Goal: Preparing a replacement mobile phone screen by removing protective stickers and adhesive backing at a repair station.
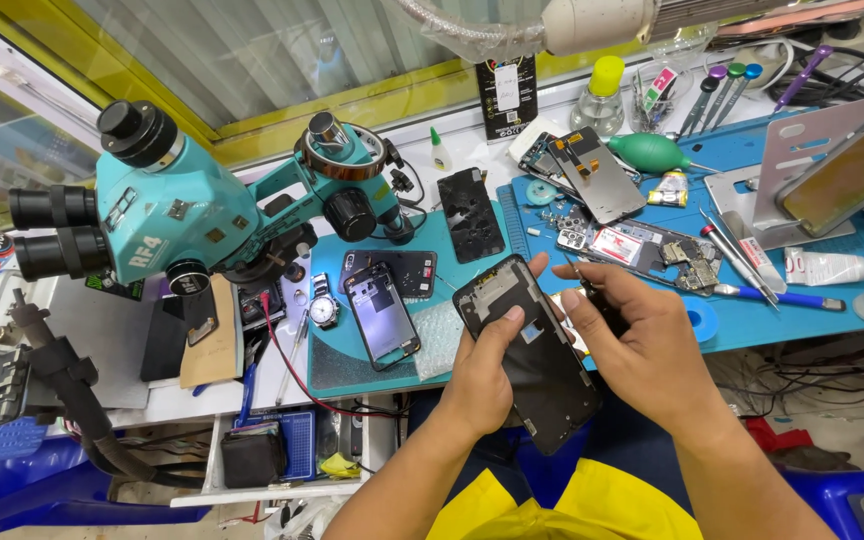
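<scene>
Cluttered and bright under a window, the blue-matted repair surface [752,320] carried the work. Fingers [512,318] of the left hand [482,375] were pressed around the near edge of a black rectangular phone screen panel [532,350], thumb on its back face, holding it tilted in the air above the person's lap and off the surface edge. Fingers of the right hand [642,350] were curled together around the panel's far long edge, seemingly pinching a small dark part there; exactly what they pinched was hidden.

As I judged it, the panel could crack or flex if the two hands twisted against each other, since it was held only at its edges with nothing beneath. A slip would drop it to the floor.

Just beyond the right fingers lay an opened grey phone chassis with exposed boards [652,250] and a blue-handled screwdriver [777,296]; a careless elbow could scatter the loose parts. Left of the left fingers lay a dark phone with a pale lit back [382,315], a silver wristwatch [323,308] and a red wire [287,365] that might snag. Farther left stood a teal stereo microscope [192,200].
</scene>
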